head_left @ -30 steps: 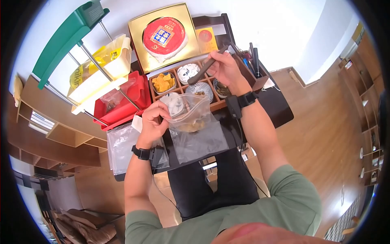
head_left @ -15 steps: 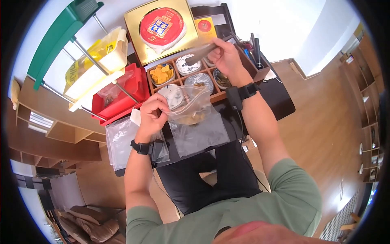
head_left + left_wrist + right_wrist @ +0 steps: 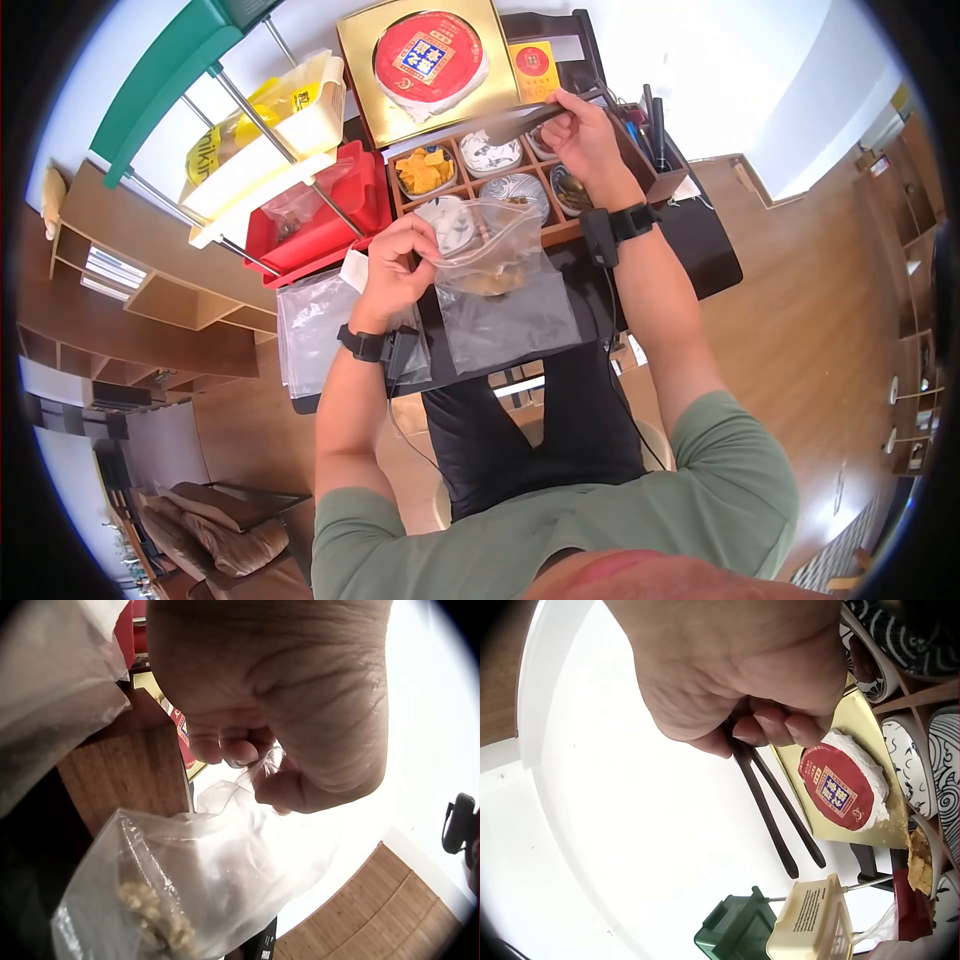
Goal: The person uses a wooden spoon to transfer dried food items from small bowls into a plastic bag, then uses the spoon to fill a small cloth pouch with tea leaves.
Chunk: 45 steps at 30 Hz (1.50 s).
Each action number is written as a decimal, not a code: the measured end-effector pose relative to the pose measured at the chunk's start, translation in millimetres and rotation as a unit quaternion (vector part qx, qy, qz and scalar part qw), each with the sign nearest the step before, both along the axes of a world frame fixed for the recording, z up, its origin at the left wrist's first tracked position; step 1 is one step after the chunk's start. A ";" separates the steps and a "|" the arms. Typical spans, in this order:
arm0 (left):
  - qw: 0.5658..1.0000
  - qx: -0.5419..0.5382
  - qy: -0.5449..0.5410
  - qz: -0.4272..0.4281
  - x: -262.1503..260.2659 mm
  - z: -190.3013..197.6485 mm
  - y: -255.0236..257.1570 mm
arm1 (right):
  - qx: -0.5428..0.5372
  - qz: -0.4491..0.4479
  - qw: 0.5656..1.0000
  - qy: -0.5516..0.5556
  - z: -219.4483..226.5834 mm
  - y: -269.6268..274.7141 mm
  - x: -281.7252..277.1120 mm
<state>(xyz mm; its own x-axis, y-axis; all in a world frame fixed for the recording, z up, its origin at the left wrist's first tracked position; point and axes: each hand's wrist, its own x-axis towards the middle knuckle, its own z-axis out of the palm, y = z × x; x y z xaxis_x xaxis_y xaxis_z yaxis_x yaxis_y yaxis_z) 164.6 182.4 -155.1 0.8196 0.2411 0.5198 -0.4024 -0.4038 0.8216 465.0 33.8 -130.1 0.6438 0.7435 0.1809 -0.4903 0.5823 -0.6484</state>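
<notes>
My left hand point(image 3: 398, 268) pinches the rim of a clear zip bag point(image 3: 492, 250) between thumb and fingers. Golden-brown pieces point(image 3: 154, 911) lie at the bottom of this bag in the left wrist view. My right hand point(image 3: 585, 142) grips dark tongs point(image 3: 765, 810) by one end, fingers curled round them. Both prongs show slightly apart with nothing between their tips; in the head view they blur over the back row of a divided wooden box point(image 3: 562, 233). Its compartments hold patterned bowls, including one of yellow pieces point(image 3: 424, 172) and a grey-patterned bowl point(image 3: 515, 195).
Behind the box stands a gold box point(image 3: 360, 60) with a round red-wrapped cake point(image 3: 430, 62). Red point(image 3: 262, 235) and cream bins point(image 3: 215, 190) on a rack stand at left. Flat clear bags point(image 3: 325, 335) lie front left. Pens point(image 3: 657, 130) stand at right.
The tongs have swung up and away from over the bag's mouth toward the back of the box, with the right hand turning. The left hand keeps its pinch on the bag.
</notes>
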 end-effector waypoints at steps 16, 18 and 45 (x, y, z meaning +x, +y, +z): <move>1.000 -0.003 -0.002 0.014 -0.2 1.5 -2.7 | -0.004 -0.015 1.000 -0.003 -5.3 5.8 0.8; 1.000 -0.001 -0.008 0.010 1.4 0.1 -0.8 | -0.013 -0.018 1.000 0.000 -3.5 6.6 -0.6; 1.000 0.003 -0.018 0.007 -0.5 0.5 -1.1 | -0.166 -0.124 0.944 -0.258 -13.6 24.2 -31.6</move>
